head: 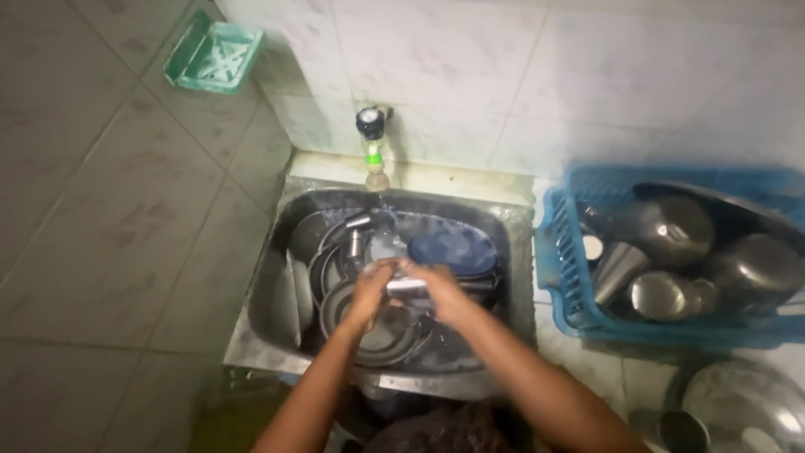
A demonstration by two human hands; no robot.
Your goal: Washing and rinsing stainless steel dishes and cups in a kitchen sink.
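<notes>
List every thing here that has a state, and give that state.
tap: running
sink: crowded with steel dishes
small steel item: held under the water by both hands
left hand: gripping it
right hand: gripping it
blue crate: loaded with steel vessels
green soap holder: wall-mounted, contents unclear

Home kitchen: tiled walls, dish-filled steel sink (277, 277), drying basket (562, 277).
</notes>
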